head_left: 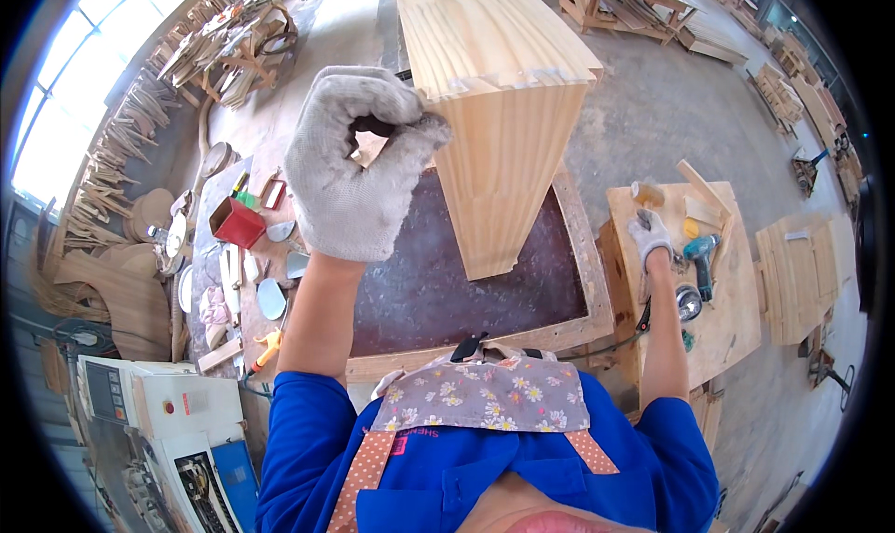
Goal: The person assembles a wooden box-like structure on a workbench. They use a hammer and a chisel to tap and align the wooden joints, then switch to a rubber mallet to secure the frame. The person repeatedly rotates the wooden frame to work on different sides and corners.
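At bench, left hand (359,165) on pine box (499,95)

Above the left hand (359,165), the stack of pine boards (494,95) is cut off by the picture's top edge. Whatever the right hand (650,235) grips is too small to tell; its palm is hidden.

Pine box (503,114) on framed workbench (438,291)

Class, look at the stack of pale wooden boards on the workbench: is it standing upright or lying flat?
Upright. The stack of boards stands on end on the dark workbench top, rising toward the camera, and the gloved left hand touches its upper corner.
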